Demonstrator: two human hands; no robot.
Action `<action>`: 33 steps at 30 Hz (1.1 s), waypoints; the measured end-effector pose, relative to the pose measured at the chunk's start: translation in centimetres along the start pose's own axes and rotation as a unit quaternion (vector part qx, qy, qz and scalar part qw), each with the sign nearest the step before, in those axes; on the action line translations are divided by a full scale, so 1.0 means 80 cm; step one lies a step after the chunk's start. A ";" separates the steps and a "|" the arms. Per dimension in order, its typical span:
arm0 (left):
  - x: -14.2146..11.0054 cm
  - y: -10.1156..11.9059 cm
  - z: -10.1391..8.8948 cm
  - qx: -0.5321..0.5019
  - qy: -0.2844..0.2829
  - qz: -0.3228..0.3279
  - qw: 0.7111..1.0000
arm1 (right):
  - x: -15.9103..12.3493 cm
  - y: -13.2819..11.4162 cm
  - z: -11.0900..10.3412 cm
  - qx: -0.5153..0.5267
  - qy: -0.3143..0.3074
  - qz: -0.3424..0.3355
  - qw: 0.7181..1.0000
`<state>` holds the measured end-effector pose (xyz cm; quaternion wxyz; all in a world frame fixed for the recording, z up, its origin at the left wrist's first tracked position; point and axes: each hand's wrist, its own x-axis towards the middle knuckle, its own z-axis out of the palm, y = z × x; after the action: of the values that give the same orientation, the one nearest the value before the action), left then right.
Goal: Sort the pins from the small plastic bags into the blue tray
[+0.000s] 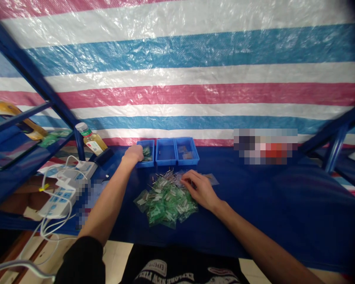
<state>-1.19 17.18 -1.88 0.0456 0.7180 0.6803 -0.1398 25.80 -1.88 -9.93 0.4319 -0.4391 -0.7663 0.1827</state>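
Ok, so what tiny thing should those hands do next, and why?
Probably the right hand should lift one small green bag off the pile, because its fingers rest right by the pile's edge. The left hand sits at the left blue bin, which holds green bags too, so that bin looks like a good place for it.

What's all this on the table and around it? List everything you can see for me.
Plastic bins: three, blue, in a row at the table's back
Plastic bags: many, green, piled in front of the bins
Metal pins: many, silver, loose behind the bags
Bottle: one, yellow contents, left of the bins
Power strips: two, white, at the table's left
Table cover: one, dark blue, under everything
Tarpaulin: one, pink, white and blue stripes, behind the table
Left hand: one, at the leftmost bin
Right hand: one, on the pins
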 end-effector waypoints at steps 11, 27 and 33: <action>0.003 -0.005 0.006 -0.020 0.014 0.001 1.000 | 0.003 -0.004 -0.001 -0.004 0.006 -0.014 1.000; -0.035 -0.006 -0.027 -0.048 0.145 0.032 0.988 | 0.004 -0.007 -0.005 -0.008 -0.006 -0.011 1.000; -0.046 0.038 -0.031 -0.174 0.208 0.238 0.933 | 0.002 -0.008 -0.003 -0.017 -0.018 -0.021 0.999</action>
<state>2.00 14.04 1.05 0.0586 0.8526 0.4977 0.1482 25.64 -2.12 -9.34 0.4141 -0.4265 -0.7863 0.1687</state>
